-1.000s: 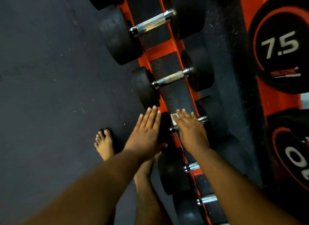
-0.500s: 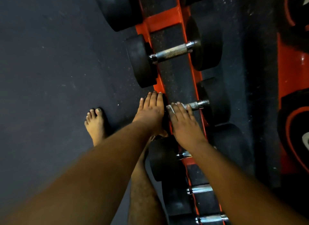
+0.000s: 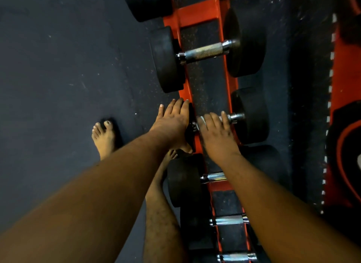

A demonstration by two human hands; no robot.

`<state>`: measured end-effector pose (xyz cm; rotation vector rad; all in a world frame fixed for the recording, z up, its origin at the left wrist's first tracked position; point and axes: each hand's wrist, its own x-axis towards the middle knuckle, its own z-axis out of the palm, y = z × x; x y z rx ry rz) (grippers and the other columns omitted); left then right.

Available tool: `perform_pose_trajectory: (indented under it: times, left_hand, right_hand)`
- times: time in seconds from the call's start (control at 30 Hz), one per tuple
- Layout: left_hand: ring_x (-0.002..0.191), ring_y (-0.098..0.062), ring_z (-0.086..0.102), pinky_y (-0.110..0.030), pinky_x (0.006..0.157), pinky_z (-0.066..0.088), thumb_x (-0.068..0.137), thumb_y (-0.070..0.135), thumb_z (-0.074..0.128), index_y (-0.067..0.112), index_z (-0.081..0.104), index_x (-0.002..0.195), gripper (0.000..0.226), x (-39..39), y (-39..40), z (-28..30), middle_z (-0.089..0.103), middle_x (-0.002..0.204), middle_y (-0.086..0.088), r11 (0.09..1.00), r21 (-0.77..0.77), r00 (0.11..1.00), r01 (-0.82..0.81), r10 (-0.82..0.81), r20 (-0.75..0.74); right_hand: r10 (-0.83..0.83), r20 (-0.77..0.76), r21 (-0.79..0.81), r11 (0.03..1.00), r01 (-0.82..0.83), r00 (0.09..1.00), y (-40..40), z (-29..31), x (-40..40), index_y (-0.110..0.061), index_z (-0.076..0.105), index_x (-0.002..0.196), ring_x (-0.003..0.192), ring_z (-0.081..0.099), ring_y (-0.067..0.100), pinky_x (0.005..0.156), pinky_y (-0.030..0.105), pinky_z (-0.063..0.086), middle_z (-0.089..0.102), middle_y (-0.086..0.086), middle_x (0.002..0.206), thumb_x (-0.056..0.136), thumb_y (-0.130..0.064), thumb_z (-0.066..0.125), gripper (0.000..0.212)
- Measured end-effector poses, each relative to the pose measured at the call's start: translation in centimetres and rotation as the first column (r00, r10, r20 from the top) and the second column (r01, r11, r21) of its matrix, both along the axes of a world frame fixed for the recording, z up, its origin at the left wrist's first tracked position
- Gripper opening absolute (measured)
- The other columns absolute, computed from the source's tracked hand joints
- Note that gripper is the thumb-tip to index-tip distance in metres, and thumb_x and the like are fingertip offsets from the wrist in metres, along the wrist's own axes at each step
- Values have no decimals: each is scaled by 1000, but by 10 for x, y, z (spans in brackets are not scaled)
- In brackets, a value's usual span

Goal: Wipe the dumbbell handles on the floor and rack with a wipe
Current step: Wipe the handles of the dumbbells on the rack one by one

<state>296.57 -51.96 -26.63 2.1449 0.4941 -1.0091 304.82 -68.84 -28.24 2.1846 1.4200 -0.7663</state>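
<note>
Chrome handle (image 3: 232,118), right hand (image 3: 216,133) farther along.

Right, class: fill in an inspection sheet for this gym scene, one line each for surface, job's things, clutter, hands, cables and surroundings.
Surface: dark speckled rubber floor, with pale flecks.
Job's things: orange rack holding a row of black dumbbells; a pale wipe shows at the handle under the right hand.
Clutter: nothing seen.
Hands: left hand rests flat, fingers straight, on the near dumbbell head; right hand curls over the wipe and handle, a full grip not confirmed.
Cables: nothing seen.
Surroundings: a bare foot on the floor left of the rack; a knurled handle above, untouched; red and black weight plates at right.
</note>
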Motion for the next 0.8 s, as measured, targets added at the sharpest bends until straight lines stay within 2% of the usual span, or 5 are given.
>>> perform_pose_trajectory:
  times: [0.13, 0.37, 0.57, 0.73, 0.8]
  left_hand:
    - [156, -29, -12, -57, 125, -3, 56, 54, 94, 12, -13, 160, 154, 0, 0, -2, -8, 170, -10, 1000, -13, 1000, 5, -5, -4]
    - [156, -30, -9, -57, 125, -1, 56, 51, 95, 10, -10, 160, 153, -2, 2, 1, -4, 169, -11, 1000, -24, 1000, -11, 11, 20]
    - [156, -30, -8, -58, 125, -1, 55, 52, 95, 11, -9, 160, 153, -2, 2, 0, -3, 169, -11, 1000, -19, 999, -2, 3, 33]
    - [156, -31, -10, -57, 125, -3, 56, 51, 94, 12, -9, 160, 152, -2, 2, 1, -5, 169, -12, 999, -40, 999, -14, 15, 31]
    - [156, -31, -9, -57, 125, -3, 55, 52, 94, 12, -9, 160, 153, -3, 3, 0, -5, 169, -12, 999, -32, 999, -15, 16, 33]
  right_hand:
    - [-83, -50, -100, 992, 78, 995, 48, -9, 15, -17, 53, 127, 115, 57, 28, 101, 43, 41, 62, 8, 122, 96, -13, 46, 32]
    - [-74, 95, -62, 995, 80, 993, -23, 17, 0, -12, 19, 158, 151, 18, 35, 123, 58, 8, 26, 16, 159, 86, -12, 44, 76]
    - [-180, 63, -110, 976, 186, 982, 32, -7, 31, -14, 57, 125, 120, 55, 29, 123, 48, 21, 63, 9, 122, 96, -11, 46, 31]
    - [-194, 183, -19, 979, 201, 964, -16, 20, -6, -3, 15, 157, 154, 4, 42, 126, 52, 7, 14, 26, 163, 89, -8, 37, 72]
    - [-244, 164, 9, 969, 246, 956, -9, 15, -10, -2, 16, 157, 154, 0, 41, 126, 53, 4, 12, 25, 164, 89, -7, 40, 72]
